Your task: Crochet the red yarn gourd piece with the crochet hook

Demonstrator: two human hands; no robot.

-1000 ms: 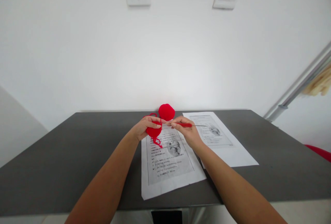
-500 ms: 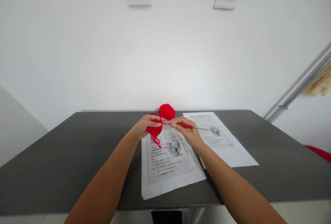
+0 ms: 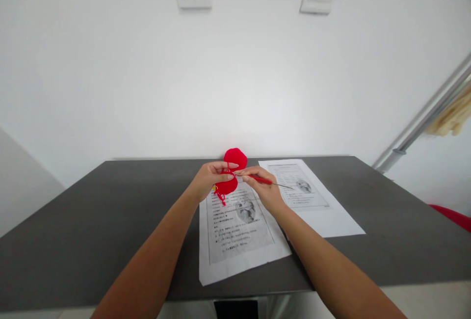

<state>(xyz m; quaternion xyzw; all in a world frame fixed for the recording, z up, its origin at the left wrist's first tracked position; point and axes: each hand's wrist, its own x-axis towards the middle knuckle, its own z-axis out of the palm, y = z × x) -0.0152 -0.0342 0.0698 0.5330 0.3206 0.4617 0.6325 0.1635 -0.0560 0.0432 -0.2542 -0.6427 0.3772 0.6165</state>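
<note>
My left hand (image 3: pixel 208 180) pinches a small red crocheted piece (image 3: pixel 227 185) by its upper edge. Loose red yarn dangles from the underside of the piece, beside a small yellow spot. In my right hand (image 3: pixel 265 189) is a crochet hook (image 3: pixel 260 179) with a red handle, held like a pen. Its tip points left and meets the top edge of the piece; whether yarn is looped on it is too small to tell. Just behind both hands sits a red ball of yarn (image 3: pixel 236 156), and a strand rises near my left fingers.
Under my hands lies a printed sheet (image 3: pixel 239 240) with a picture, and a second printed sheet (image 3: pixel 342 221) is to its right. Both rest on a dark grey table (image 3: pixel 110 221) against a white wall (image 3: pixel 235 64). Something red (image 3: pixel 451 217) shows beyond the right edge.
The crocheted piece has turned in my left fingers, showing more of its face and the yellow spot. The hook stays at its edge, slightly more tilted. The view has shifted a little.
</note>
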